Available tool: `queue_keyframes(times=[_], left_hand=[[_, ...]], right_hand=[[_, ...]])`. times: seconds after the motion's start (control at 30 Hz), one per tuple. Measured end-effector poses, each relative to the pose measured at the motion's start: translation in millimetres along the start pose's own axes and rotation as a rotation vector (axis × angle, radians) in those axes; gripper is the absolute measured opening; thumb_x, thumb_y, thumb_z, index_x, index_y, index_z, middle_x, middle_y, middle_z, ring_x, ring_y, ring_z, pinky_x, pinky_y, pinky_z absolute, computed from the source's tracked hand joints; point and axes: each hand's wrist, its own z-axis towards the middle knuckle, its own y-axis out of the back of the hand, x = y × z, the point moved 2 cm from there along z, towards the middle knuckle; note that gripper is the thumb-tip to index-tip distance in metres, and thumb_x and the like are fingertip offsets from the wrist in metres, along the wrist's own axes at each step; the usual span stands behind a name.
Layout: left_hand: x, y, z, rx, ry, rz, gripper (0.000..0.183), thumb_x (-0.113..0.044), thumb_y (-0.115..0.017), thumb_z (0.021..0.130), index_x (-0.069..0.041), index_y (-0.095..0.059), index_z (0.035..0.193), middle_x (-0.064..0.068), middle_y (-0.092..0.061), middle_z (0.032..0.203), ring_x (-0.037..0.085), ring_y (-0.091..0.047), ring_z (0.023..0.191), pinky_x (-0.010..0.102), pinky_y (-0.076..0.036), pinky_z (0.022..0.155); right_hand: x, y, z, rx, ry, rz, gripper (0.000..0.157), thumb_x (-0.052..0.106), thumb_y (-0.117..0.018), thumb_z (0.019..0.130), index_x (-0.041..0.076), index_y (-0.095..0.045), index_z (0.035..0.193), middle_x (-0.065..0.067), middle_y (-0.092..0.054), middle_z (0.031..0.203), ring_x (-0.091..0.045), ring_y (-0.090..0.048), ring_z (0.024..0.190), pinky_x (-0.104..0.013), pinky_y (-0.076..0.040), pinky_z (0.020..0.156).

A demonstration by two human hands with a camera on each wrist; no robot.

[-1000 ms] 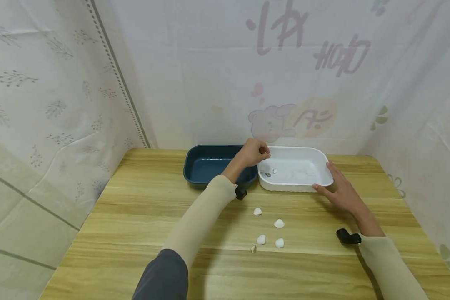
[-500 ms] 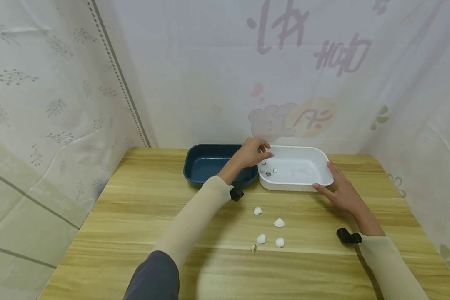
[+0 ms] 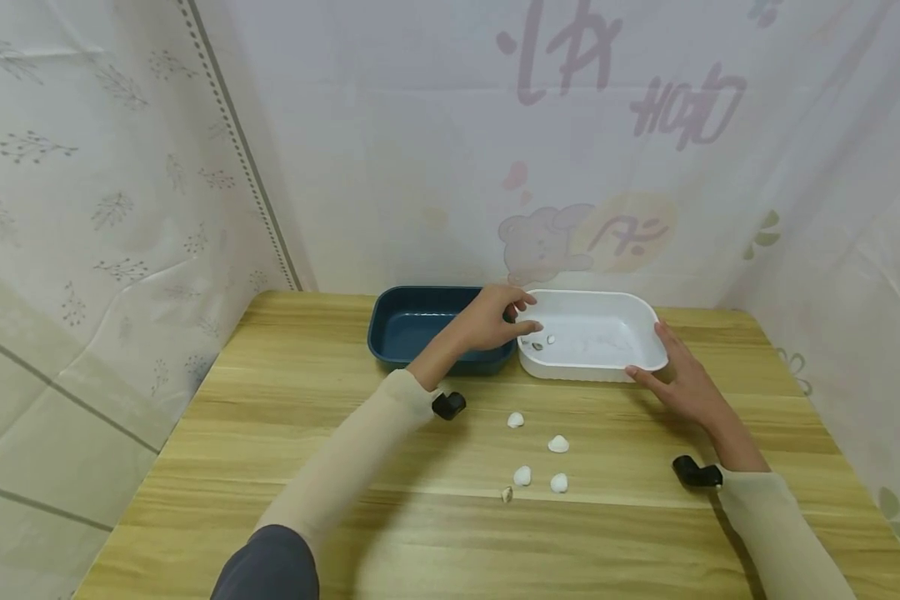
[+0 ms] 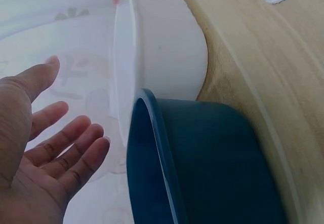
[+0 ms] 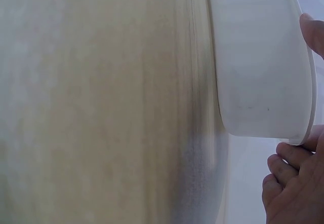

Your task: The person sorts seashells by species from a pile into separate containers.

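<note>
1. White shells (image 3: pixel 558 444), four in number, lie apart from each other on the wooden table (image 3: pixel 270 417), on the person's side of the white tray (image 3: pixel 585 373).
2. One small brownish shell (image 3: pixel 507 494) lies near them, closest to the person.
3. Some small shells (image 3: pixel 537 347) rest inside the white tray, near its left end.
4. The left hand (image 3: pixel 487 321) is above the dark blue tray (image 3: pixel 420 333) and the white tray's left end; its thumb is well apart from the fingers, and it holds nothing.
5. The right hand (image 3: pixel 682 383) grips the white tray's right end, thumb at the near rim, fingers around the side.
</note>
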Motion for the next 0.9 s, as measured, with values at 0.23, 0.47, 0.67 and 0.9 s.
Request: queue_keyframes(times=[0.23, 0.47, 0.67, 0.9], left_hand=[[-5.6, 0.9, -25.0, -0.018, -0.055, -0.027, 0.048, -0.034, -0.072, 0.098, -0.010, -0.063, 0.138, 0.008, -0.065, 0.121, 0.026, -0.064, 0.110, 0.030, -0.054, 0.087], [-6.2, -6.9, -50.6, 0.006, -0.077, -0.067, 0.047, -0.030, -0.074, 0.096, -0.011, -0.064, 0.138, 0.014, -0.065, 0.120, 0.029, -0.063, 0.104, 0.026, -0.051, 0.081], [-6.8, -14.1, -71.0, 0.024, -0.070, -0.095, 0.048, -0.031, -0.076, 0.095, -0.011, -0.064, 0.137, 0.009, -0.065, 0.121, 0.026, -0.063, 0.110, 0.037, -0.057, 0.090], [-6.5, -21.9, -95.8, 0.018, -0.066, -0.133, 0.046, -0.026, -0.078, 0.093, -0.010, -0.066, 0.135, 0.007, -0.065, 0.122, 0.030, -0.064, 0.114, 0.043, -0.056, 0.094]], right_hand=[[1, 0.7, -1, 0.004, -0.003, -0.009, 0.102, 0.049, -0.066, 0.098, 0.012, -0.001, 0.166, -0.020, -0.004, 0.172, -0.055, -0.012, 0.153, -0.080, -0.020, 0.112], [2, 1.1, 1, 0.002, 0.002, -0.011, 0.102, 0.049, -0.067, 0.097, 0.012, -0.001, 0.166, -0.020, -0.004, 0.172, -0.055, -0.011, 0.154, -0.080, -0.020, 0.112], [-1, 0.2, 0, 0.002, 0.004, -0.010, 0.102, 0.049, -0.067, 0.097, 0.012, -0.001, 0.166, -0.022, -0.005, 0.172, -0.055, -0.011, 0.154, -0.079, -0.020, 0.112], [-1, -0.4, 1, 0.007, -0.005, -0.013, 0.102, 0.050, -0.066, 0.097, 0.014, 0.001, 0.166, -0.020, -0.003, 0.172, -0.055, -0.011, 0.154, -0.080, -0.020, 0.112]])
